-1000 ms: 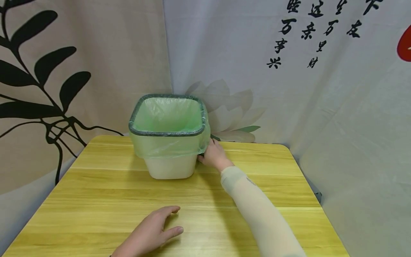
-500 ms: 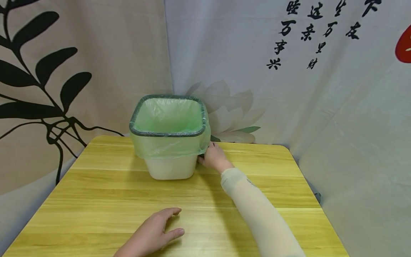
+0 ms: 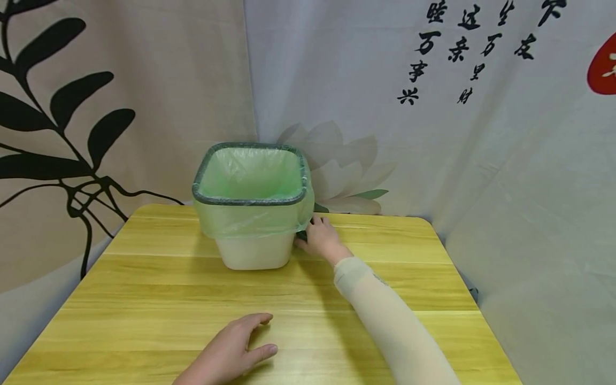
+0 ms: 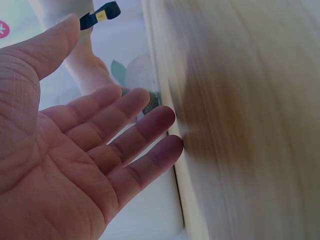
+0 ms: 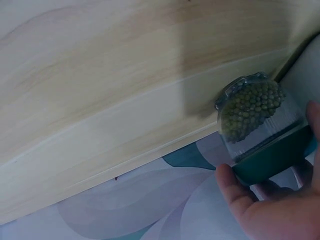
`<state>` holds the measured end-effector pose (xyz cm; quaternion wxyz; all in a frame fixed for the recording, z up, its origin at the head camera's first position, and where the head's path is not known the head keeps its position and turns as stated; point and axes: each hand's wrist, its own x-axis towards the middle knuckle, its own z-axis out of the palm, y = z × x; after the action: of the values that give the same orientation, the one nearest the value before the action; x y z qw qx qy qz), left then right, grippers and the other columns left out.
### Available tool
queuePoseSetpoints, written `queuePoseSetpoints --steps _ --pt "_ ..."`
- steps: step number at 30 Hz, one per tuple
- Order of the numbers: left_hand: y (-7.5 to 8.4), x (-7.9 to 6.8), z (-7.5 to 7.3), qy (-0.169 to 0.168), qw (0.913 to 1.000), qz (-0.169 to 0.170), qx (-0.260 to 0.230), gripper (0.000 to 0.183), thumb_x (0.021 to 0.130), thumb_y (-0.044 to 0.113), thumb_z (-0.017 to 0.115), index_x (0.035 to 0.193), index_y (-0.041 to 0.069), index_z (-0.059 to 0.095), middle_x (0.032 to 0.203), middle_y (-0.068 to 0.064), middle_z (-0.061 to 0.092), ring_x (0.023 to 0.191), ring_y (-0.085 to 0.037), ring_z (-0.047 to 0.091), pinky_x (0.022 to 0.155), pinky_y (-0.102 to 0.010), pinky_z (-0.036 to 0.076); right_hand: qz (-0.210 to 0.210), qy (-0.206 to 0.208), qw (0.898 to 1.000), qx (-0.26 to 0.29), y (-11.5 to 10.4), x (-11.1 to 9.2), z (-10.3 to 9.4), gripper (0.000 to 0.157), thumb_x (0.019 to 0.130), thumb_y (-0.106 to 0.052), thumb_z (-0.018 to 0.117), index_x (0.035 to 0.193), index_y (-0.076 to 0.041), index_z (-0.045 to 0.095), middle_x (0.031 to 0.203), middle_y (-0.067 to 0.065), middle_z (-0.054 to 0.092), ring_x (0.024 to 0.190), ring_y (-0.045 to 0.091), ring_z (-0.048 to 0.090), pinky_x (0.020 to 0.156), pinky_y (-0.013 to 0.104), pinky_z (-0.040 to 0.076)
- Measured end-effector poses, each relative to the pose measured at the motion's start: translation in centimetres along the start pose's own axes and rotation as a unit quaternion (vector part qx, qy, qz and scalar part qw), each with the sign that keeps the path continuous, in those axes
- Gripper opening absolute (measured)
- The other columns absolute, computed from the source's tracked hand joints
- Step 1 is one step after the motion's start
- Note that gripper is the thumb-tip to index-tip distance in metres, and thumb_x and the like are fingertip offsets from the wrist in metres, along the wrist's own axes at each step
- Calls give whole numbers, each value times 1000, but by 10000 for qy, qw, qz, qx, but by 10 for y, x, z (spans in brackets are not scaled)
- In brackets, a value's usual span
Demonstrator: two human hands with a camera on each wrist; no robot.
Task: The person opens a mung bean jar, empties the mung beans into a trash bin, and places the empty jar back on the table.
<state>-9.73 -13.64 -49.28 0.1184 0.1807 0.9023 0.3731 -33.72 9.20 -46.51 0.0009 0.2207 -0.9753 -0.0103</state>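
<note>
At the right side of a lined waste bin [image 3: 255, 251], my right hand [image 3: 323, 240] reaches behind the overhanging bag. In the right wrist view its fingers and thumb grip the dark green lid [image 5: 275, 155] of a clear jar [image 5: 252, 107]. Small round green beans fill part of the jar, which stands by the table's back edge. From the head only a dark bit of it shows between hand and bin. My left hand [image 3: 226, 345] is held near the front of the table, fingers loosely extended and apart, holding nothing; its palm [image 4: 55, 185] faces the left wrist camera.
A pale green bag [image 3: 255, 219] lines the bin and hangs over its dark green rim [image 3: 250, 202]. The wood-grain table [image 3: 144, 305] ends at a cloth backdrop [image 3: 346, 69] printed with leaves, a flower and writing.
My right hand has drawn back very slightly toward me beside the bin. The left hand and the bin stay almost where they were; the head view shifts a little.
</note>
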Motion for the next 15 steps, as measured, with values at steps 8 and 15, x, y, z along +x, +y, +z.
queuePoseSetpoints --steps 8,15 --pt "0 0 2 4 10000 17 4 70 99 55 72 146 4 61 146 -15 67 132 -37 66 107 -59 55 248 190 9973 659 4 -10 5 78 99 -53 73 161 -14 46 161 23 46 142 45 49 115 54 51" --pt "1 -2 2 -25 10000 16 -38 70 99 55 72 146 4 61 146 -15 66 129 -37 68 104 -59 56 321 394 9878 1471 10 -23 9 73 94 -47 81 154 -16 52 147 25 52 127 41 58 107 53 56"
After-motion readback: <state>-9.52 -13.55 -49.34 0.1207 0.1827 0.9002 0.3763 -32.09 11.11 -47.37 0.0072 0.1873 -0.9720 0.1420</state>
